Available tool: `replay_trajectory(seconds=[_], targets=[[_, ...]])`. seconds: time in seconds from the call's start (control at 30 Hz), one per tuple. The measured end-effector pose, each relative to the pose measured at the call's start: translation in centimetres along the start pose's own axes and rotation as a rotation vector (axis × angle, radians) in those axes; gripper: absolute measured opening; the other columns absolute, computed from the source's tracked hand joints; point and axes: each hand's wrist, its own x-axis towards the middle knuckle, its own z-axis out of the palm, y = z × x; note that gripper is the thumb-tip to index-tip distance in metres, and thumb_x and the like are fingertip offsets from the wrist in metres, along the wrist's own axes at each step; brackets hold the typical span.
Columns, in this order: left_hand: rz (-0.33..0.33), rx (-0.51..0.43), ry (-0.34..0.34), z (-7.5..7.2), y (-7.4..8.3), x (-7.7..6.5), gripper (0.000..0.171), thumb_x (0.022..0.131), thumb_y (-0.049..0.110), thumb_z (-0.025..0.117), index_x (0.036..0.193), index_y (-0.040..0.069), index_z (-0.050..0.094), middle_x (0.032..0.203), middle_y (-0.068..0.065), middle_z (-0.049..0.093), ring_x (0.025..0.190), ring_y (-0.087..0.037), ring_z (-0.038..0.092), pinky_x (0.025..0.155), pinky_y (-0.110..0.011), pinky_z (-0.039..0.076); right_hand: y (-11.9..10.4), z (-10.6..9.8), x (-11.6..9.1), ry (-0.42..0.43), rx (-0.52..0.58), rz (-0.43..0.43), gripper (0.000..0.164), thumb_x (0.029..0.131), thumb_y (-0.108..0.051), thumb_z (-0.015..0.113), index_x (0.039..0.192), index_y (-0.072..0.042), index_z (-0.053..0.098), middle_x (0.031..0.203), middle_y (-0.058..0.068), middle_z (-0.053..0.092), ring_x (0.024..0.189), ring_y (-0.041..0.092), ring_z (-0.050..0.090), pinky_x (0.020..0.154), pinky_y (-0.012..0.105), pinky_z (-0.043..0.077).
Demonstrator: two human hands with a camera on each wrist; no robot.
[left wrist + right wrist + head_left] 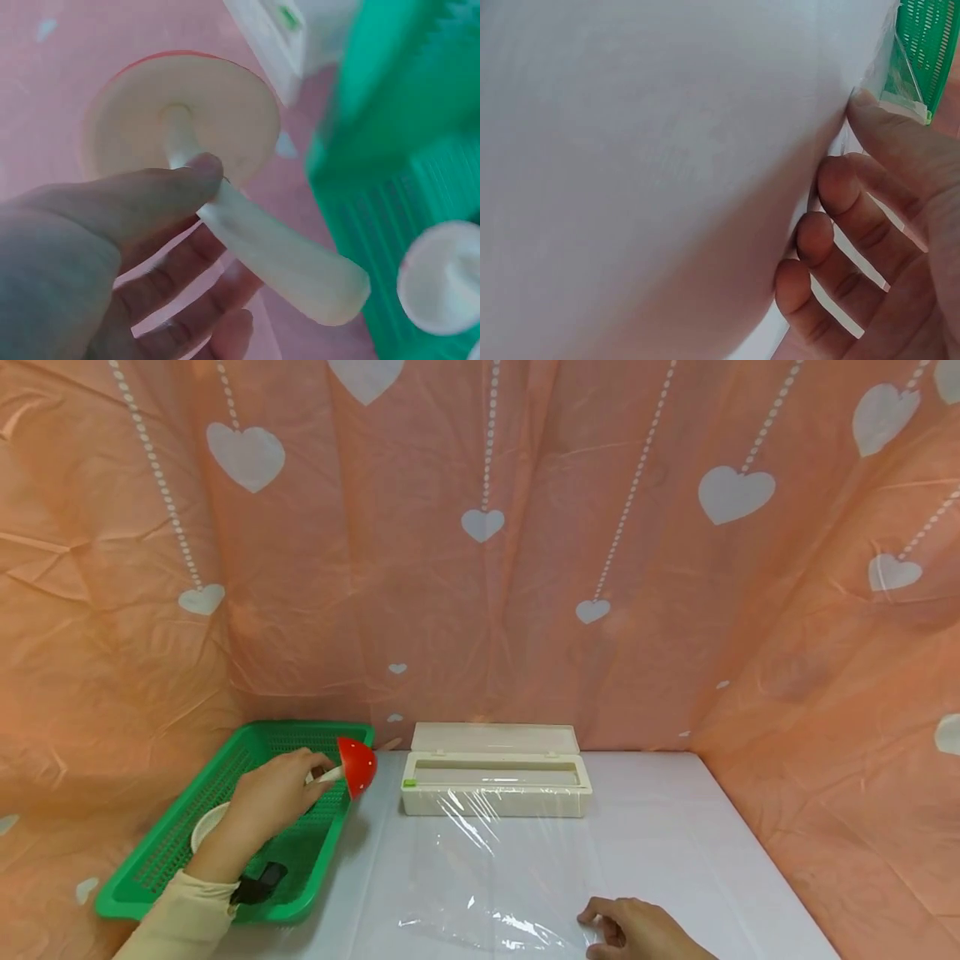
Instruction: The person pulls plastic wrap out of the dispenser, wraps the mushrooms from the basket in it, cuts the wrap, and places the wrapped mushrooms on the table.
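Behind the table hangs an orange curtain [525, 643] printed with white hearts and dotted lines. The white table [690, 852] spreads before it. At the left stands a green basket [277, 912] with slotted sides. Clear film [487, 877] runs over the tabletop from a white box [495, 803], whose lid stands open at the back. A cream sleeve [183, 914] crosses the basket's near end. The left hand [273, 793] is above the basket, its thumb and fingers together on a white stem. The right hand [637, 927] is at the film's near right corner with fingers bent; whether it pinches the film, I cannot tell. The toy mushroom [358, 768], red cap spotted white, is tilted in the left hand's grip over the basket's right rim. A white round thing [442, 277] lies inside the basket.
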Motion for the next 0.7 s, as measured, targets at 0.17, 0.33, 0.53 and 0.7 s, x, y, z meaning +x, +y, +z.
replay_trajectory(seconds=[0.17,0.33,0.53,0.7], targets=[[0.107,-0.023,0.062,1.1,2.5,0.5,0.016,0.090,0.016,0.086,0.105,0.016,0.080,0.093,0.005,0.070,0.075,-0.013,0.061,0.058,-0.033,0.046,0.0,0.1,-0.1,0.006,-0.010,-0.017,0.022,0.093,-0.035,0.084,0.110,-0.025,0.075,0.074,-0.015,0.052,0.067,0.000,0.049,0.060,0.025,0.041],[0.164,-0.070,0.068,2.2,4.7,0.9,0.017,0.090,0.017,0.087,0.105,0.017,0.080,0.093,0.006,0.070,0.081,-0.014,0.064,0.062,-0.031,0.048,0.1,0.1,-0.1,0.010,-0.018,-0.033,0.022,0.093,-0.034,0.084,0.111,-0.024,0.075,0.073,-0.016,0.052,0.067,-0.001,0.048,0.060,0.024,0.041],[0.216,-0.094,0.032,4.8,7.6,1.5,0.018,0.090,0.019,0.087,0.106,0.019,0.079,0.094,0.007,0.071,0.082,-0.012,0.063,0.063,-0.030,0.051,0.2,0.0,-0.2,0.006,0.002,-0.017,0.022,0.094,-0.033,0.084,0.112,-0.024,0.075,0.074,-0.015,0.053,0.067,-0.001,0.049,0.059,0.024,0.042],[0.295,-0.115,0.036,7.4,9.3,1.7,0.020,0.089,0.018,0.088,0.105,0.019,0.078,0.091,0.008,0.069,0.081,-0.012,0.063,0.064,-0.027,0.050,0.1,-0.1,-0.1,-0.003,-0.009,-0.020,0.023,0.094,-0.035,0.083,0.113,-0.025,0.075,0.074,-0.015,0.052,0.067,-0.001,0.048,0.061,0.024,0.041]])
